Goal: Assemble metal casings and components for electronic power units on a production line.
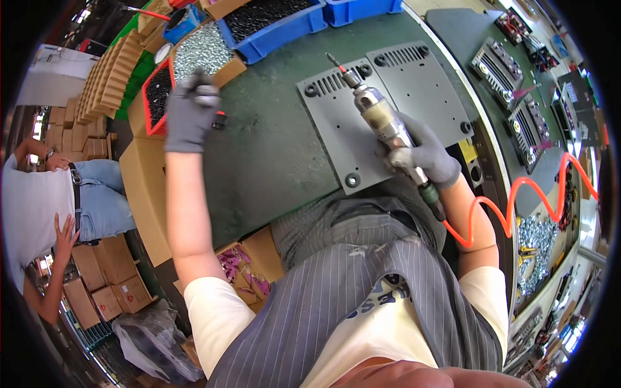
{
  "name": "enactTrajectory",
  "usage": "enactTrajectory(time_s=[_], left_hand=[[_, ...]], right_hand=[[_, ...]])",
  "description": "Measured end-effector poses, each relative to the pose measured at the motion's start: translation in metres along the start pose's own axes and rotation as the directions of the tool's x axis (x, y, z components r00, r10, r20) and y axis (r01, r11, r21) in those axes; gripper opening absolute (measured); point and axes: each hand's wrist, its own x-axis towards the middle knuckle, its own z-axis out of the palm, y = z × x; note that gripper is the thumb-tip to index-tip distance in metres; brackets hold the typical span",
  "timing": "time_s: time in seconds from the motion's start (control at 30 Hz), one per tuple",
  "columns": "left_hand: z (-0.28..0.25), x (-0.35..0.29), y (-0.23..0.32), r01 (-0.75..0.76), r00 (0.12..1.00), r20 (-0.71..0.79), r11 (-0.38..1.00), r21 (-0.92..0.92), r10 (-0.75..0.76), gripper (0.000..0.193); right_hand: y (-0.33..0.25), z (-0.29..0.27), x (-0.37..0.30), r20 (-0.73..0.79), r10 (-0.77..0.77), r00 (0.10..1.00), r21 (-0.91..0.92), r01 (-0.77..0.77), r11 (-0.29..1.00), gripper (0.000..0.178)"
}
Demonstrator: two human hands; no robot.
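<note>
My right hand (424,152), in a grey glove, is wrapped round a pneumatic screwdriver (381,119). Its bit points up and away, over the slotted end of a grey metal plate (343,142) with round black feet (352,180). A second slotted plate (420,84) lies against it on the right. My left hand (193,116), also gloved, hovers by a box of silver screws (202,50) and a red bin of black parts (157,97). Its fingers are curled together; what they hold, if anything, is hidden. Beside its wrist is a small black and red object (220,119).
Blue bins of black screws (278,32) stand at the table's far edge. An orange coiled hose (511,207) runs right from the screwdriver. Metal assemblies (498,71) sit on the conveyor at right. A person (52,200) stands at left near cartons (107,278).
</note>
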Motion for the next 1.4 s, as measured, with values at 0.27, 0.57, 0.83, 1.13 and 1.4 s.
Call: enactTrajectory(time_s=[0.27,0.57,0.83,1.13,1.4], left_hand=[[0.078,-0.031,-0.207,0.140,0.986,0.012,0.871,0.471,-0.165,0.029],[0.101,-0.032,-0.268,0.387,0.906,0.200,0.921,-0.037,-0.373,0.029],[0.107,-0.039,-0.282,0.426,0.887,0.210,0.904,-0.034,-0.411,0.030],[0.119,-0.046,-0.292,0.182,0.968,0.080,0.881,0.437,-0.239,0.027],[0.118,-0.049,-0.309,0.218,0.974,0.020,0.963,0.156,-0.224,0.024]], right_hand=[[0.009,-0.013,-0.101,-0.109,0.068,0.992,-0.104,-0.080,0.991,0.078],[0.029,-0.015,-0.144,-0.164,0.099,0.982,-0.055,-0.109,0.993,0.087],[0.040,-0.016,-0.154,-0.186,0.061,0.981,-0.048,-0.071,0.996,0.087],[0.050,-0.018,-0.160,-0.260,-0.007,0.965,-0.277,-0.068,0.958,0.083],[0.061,-0.018,-0.162,-0.220,0.094,0.971,-0.033,-0.103,0.994,0.085]])
